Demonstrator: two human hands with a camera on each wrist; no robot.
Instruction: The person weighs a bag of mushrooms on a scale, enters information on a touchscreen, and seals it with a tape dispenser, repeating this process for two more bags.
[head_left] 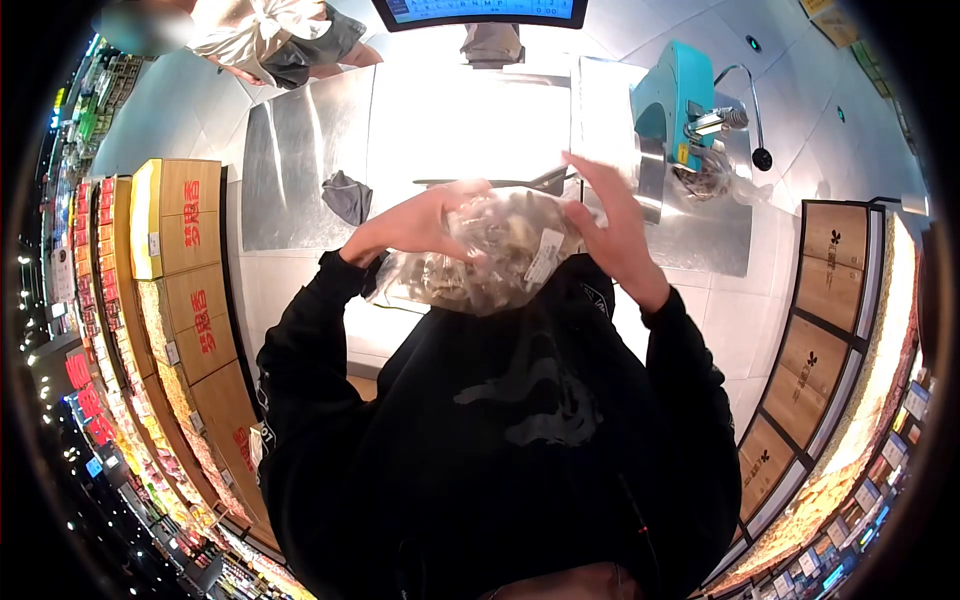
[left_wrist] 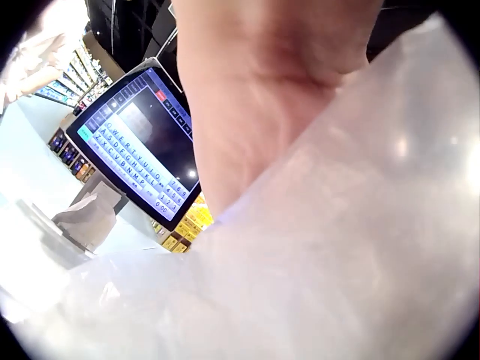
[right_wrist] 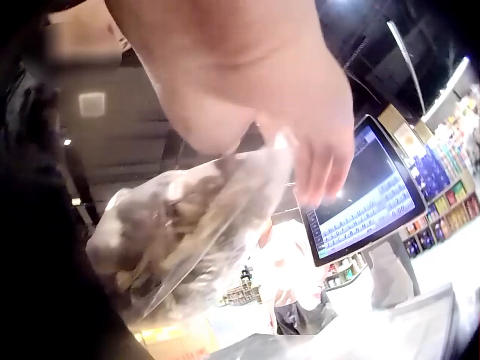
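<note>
A bulging clear plastic bag of pale brown pieces is in front of the person's chest, with a white label on its right part. My left hand grips the upper left of the bag, thumb on the near face and fingers along the top. At the bag's right end is my right hand, its thumb close to the bag's edge and its forefinger stretched away. In the right wrist view the right fingers hang fairly straight beside a corner of the bag. Bag film fills much of the left wrist view.
Behind the bag lies a bright steel counter with a crumpled grey cloth-like item. A teal machine stands at the right, a touchscreen at the back. Another person is at the far left. Stocked shelves flank both sides.
</note>
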